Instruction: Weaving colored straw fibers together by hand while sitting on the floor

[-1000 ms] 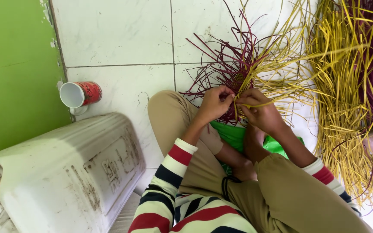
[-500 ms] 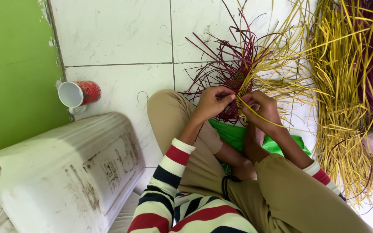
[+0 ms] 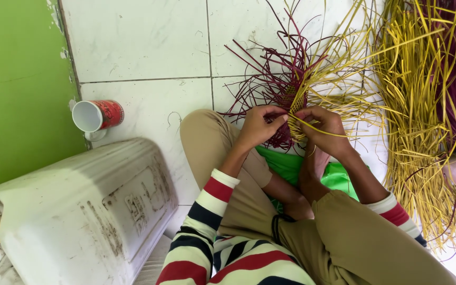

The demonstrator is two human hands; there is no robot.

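Observation:
A half-woven piece of maroon and yellow strips (image 3: 294, 87) stands on the white tiled floor in front of my crossed legs, its loose ends fanning upward. My left hand (image 3: 257, 126) grips its lower left edge among the maroon strips. My right hand (image 3: 324, 129) pinches a yellow strip at the woven centre. Both hands touch the weave and nearly meet. A green sheet (image 3: 291, 166) lies under my feet beneath the hands.
A heap of loose yellow and maroon strips (image 3: 423, 105) lies on the floor at the right. A red and white cup (image 3: 97, 115) lies on its side by the green wall (image 3: 17, 89). A large white plastic jerrycan (image 3: 75, 211) with a yellow cap lies at my left.
Both hands have stayed on the weave with small finger shifts. The view has moved slightly; the right hand sits a little lower on the yellow strip.

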